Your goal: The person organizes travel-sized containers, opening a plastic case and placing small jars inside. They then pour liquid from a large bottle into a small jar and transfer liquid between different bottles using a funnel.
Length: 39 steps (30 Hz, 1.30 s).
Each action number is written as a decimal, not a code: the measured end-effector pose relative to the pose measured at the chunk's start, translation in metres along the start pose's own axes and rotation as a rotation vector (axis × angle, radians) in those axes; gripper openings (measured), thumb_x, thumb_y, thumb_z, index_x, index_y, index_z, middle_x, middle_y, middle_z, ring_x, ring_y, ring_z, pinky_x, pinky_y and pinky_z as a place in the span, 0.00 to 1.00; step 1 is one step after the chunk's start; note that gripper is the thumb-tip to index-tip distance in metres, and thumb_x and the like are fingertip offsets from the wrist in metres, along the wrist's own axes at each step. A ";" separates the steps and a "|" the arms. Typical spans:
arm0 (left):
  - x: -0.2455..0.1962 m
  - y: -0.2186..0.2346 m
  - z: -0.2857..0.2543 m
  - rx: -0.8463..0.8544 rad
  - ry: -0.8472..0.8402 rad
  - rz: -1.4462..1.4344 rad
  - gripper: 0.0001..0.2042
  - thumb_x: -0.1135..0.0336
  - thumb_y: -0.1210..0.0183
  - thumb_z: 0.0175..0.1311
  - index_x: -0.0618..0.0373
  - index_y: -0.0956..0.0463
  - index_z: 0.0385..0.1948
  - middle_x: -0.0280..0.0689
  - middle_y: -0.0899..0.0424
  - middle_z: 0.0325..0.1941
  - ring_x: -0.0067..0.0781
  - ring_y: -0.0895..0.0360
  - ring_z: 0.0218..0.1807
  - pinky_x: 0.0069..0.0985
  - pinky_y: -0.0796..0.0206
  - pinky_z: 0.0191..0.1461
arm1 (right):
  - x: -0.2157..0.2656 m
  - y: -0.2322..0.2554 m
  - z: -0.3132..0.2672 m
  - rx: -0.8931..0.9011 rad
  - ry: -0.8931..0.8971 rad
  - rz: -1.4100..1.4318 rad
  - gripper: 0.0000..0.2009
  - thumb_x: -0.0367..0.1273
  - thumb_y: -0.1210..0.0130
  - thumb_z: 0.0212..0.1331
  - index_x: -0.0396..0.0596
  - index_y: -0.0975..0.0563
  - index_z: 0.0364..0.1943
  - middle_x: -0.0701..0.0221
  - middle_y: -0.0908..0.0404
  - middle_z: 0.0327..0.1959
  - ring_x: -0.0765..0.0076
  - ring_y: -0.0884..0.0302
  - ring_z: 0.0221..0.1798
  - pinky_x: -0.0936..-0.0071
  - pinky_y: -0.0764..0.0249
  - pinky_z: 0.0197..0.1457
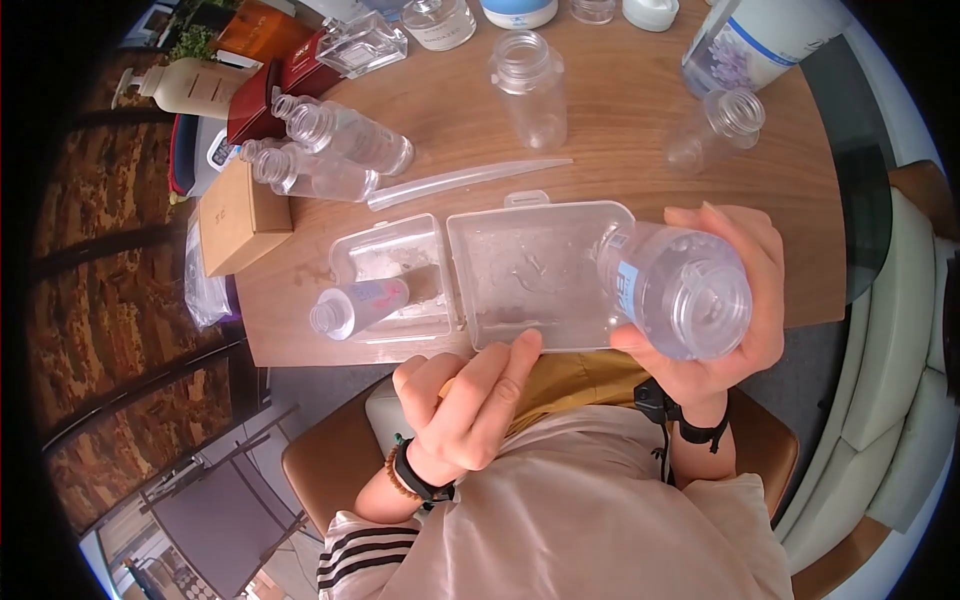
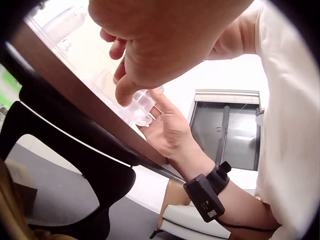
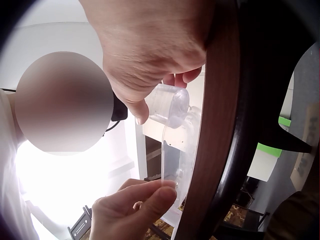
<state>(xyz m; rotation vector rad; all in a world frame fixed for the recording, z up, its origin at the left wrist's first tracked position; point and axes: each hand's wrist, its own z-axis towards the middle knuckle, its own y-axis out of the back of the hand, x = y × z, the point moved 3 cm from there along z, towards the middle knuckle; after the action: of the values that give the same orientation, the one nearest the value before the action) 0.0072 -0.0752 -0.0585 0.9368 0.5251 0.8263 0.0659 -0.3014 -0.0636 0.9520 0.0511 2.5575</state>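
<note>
My right hand (image 1: 745, 290) grips a clear plastic bottle (image 1: 665, 270) with a blue-and-white label. The bottle is tilted, its neck toward me and its base overlapping the right end of a clear plastic box (image 1: 630, 215) in the head view. At that box's front rim is my left hand (image 1: 470, 400), its fingers curled. In the right wrist view, the left thumb and index finger (image 3: 135, 192) pinch at the box's edge. The box's lid (image 1: 345, 250) lies open on the left. Across the lid leans a small bottle (image 1: 360, 303) with a bluish-white label.
A long translucent tapered tube (image 1: 470, 180) lies behind the box. Several clear bottles (image 1: 370, 140) stand back left, near a cardboard box (image 1: 245, 220). Two more, an open bottle (image 1: 530, 95) and a smaller one (image 1: 715, 130), stand behind. A large floral bottle (image 1: 750, 50) is at back right.
</note>
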 end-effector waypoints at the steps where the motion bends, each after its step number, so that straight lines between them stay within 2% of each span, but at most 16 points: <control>1: 0.000 0.000 0.000 0.010 -0.005 0.007 0.25 0.73 0.32 0.39 0.47 0.06 0.47 0.22 0.17 0.43 0.31 0.33 0.44 0.25 0.38 0.47 | 0.000 0.002 -0.003 0.057 -0.017 -0.065 0.41 0.44 0.15 0.41 0.33 0.20 0.59 0.56 0.14 0.49 0.58 0.19 0.47 0.63 0.24 0.48; 2: -0.001 -0.001 0.000 0.021 -0.010 0.013 0.25 0.72 0.32 0.39 0.47 0.06 0.47 0.21 0.18 0.43 0.30 0.34 0.44 0.25 0.38 0.47 | 0.000 0.002 -0.005 0.113 -0.033 -0.130 0.45 0.54 0.16 0.44 0.33 0.22 0.60 0.54 0.15 0.50 0.56 0.21 0.50 0.60 0.26 0.52; 6: 0.000 -0.004 -0.001 0.024 -0.018 0.027 0.25 0.71 0.33 0.40 0.47 0.06 0.48 0.21 0.18 0.44 0.30 0.35 0.44 0.25 0.39 0.47 | -0.001 0.002 -0.005 0.117 -0.032 -0.119 0.45 0.54 0.16 0.45 0.34 0.22 0.60 0.55 0.16 0.51 0.56 0.21 0.49 0.60 0.25 0.52; 8: 0.000 -0.005 0.001 -0.046 -0.053 0.021 0.30 0.64 0.38 0.34 0.51 0.07 0.49 0.24 0.17 0.42 0.28 0.34 0.40 0.26 0.41 0.44 | -0.002 0.002 -0.005 0.108 0.003 -0.107 0.46 0.54 0.16 0.44 0.34 0.23 0.60 0.55 0.16 0.51 0.56 0.21 0.49 0.60 0.25 0.51; 15: 0.001 -0.010 0.002 -0.075 -0.049 0.002 0.28 0.64 0.37 0.36 0.52 0.07 0.48 0.23 0.17 0.42 0.28 0.34 0.40 0.26 0.42 0.43 | -0.001 -0.002 -0.005 0.116 -0.007 -0.119 0.45 0.53 0.16 0.44 0.35 0.23 0.60 0.56 0.15 0.51 0.56 0.20 0.49 0.59 0.24 0.51; 17: 0.000 -0.011 0.003 -0.107 -0.055 -0.015 0.27 0.65 0.36 0.38 0.52 0.07 0.48 0.23 0.17 0.42 0.28 0.34 0.40 0.26 0.41 0.43 | 0.000 -0.006 -0.001 0.021 0.031 -0.005 0.35 0.29 0.19 0.37 0.33 0.18 0.56 0.56 0.12 0.47 0.57 0.17 0.43 0.65 0.22 0.43; 21: 0.000 -0.009 0.004 -0.083 -0.037 -0.043 0.26 0.66 0.35 0.38 0.52 0.07 0.47 0.24 0.16 0.43 0.28 0.33 0.40 0.25 0.41 0.43 | -0.001 -0.005 -0.003 0.060 0.040 -0.021 0.34 0.28 0.21 0.37 0.33 0.18 0.57 0.57 0.12 0.47 0.56 0.18 0.43 0.65 0.23 0.44; 23: 0.000 -0.010 0.004 -0.066 -0.044 -0.072 0.26 0.66 0.35 0.38 0.53 0.08 0.47 0.25 0.15 0.44 0.28 0.32 0.41 0.25 0.40 0.43 | -0.004 -0.003 -0.007 0.157 0.062 -0.082 0.44 0.49 0.15 0.44 0.34 0.22 0.60 0.57 0.14 0.51 0.57 0.20 0.46 0.59 0.24 0.49; 27: -0.003 -0.015 0.004 -0.100 -0.030 -0.100 0.25 0.66 0.35 0.39 0.54 0.08 0.47 0.26 0.15 0.45 0.29 0.31 0.41 0.26 0.39 0.44 | 0.000 -0.010 -0.001 0.163 0.012 -0.048 0.43 0.48 0.15 0.44 0.33 0.22 0.60 0.55 0.14 0.50 0.57 0.20 0.46 0.61 0.24 0.49; 31: -0.005 -0.017 0.004 -0.107 0.018 -0.089 0.22 0.66 0.35 0.42 0.55 0.08 0.45 0.27 0.15 0.45 0.29 0.29 0.41 0.25 0.36 0.46 | 0.002 -0.015 -0.002 0.208 -0.097 -0.043 0.42 0.45 0.15 0.44 0.32 0.21 0.61 0.55 0.14 0.49 0.58 0.20 0.48 0.64 0.23 0.50; 33: -0.005 -0.017 0.002 -0.094 0.030 -0.103 0.24 0.67 0.35 0.44 0.53 0.08 0.49 0.26 0.14 0.47 0.30 0.29 0.42 0.25 0.36 0.48 | 0.001 -0.017 0.000 0.182 -0.094 0.009 0.37 0.31 0.14 0.36 0.32 0.18 0.56 0.55 0.14 0.48 0.56 0.18 0.45 0.64 0.21 0.46; 34: -0.003 -0.012 0.002 -0.078 0.033 -0.123 0.20 0.67 0.29 0.46 0.51 0.07 0.46 0.26 0.14 0.46 0.29 0.28 0.42 0.25 0.37 0.47 | 0.002 -0.018 0.000 0.189 -0.090 0.016 0.37 0.31 0.14 0.36 0.32 0.18 0.56 0.55 0.14 0.48 0.56 0.18 0.45 0.64 0.21 0.46; 35: 0.000 -0.009 -0.003 -0.080 0.040 -0.118 0.20 0.67 0.29 0.46 0.51 0.07 0.46 0.26 0.14 0.46 0.29 0.28 0.42 0.25 0.37 0.47 | 0.002 -0.018 -0.001 0.197 -0.111 0.010 0.37 0.31 0.14 0.36 0.31 0.18 0.56 0.55 0.14 0.48 0.56 0.18 0.46 0.64 0.21 0.47; 37: 0.011 0.007 -0.015 -0.230 0.014 -0.172 0.14 0.63 0.21 0.48 0.49 0.09 0.38 0.26 0.13 0.44 0.28 0.26 0.42 0.25 0.37 0.45 | 0.001 -0.019 -0.002 0.206 -0.132 0.004 0.37 0.31 0.14 0.36 0.31 0.18 0.56 0.54 0.14 0.49 0.55 0.18 0.46 0.63 0.21 0.47; 38: 0.020 0.019 -0.020 -0.091 0.087 -0.170 0.17 0.54 0.16 0.47 0.46 0.16 0.30 0.26 0.17 0.37 0.29 0.25 0.43 0.27 0.37 0.43 | 0.001 -0.020 -0.003 0.204 -0.139 0.011 0.37 0.32 0.14 0.36 0.31 0.18 0.56 0.54 0.14 0.48 0.56 0.19 0.46 0.64 0.21 0.48; 39: 0.035 0.026 -0.030 -0.081 0.178 -0.226 0.24 0.50 0.15 0.45 0.48 0.20 0.35 0.31 0.21 0.38 0.34 0.23 0.45 0.31 0.36 0.42 | 0.000 -0.020 -0.004 0.201 -0.147 0.016 0.38 0.32 0.14 0.36 0.31 0.19 0.56 0.54 0.14 0.48 0.56 0.19 0.46 0.64 0.21 0.49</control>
<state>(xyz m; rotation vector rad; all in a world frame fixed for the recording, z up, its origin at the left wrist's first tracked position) -0.0036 -0.0231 -0.0531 0.7179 0.7326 0.7235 0.0704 -0.2830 -0.0702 1.2166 0.2636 2.5241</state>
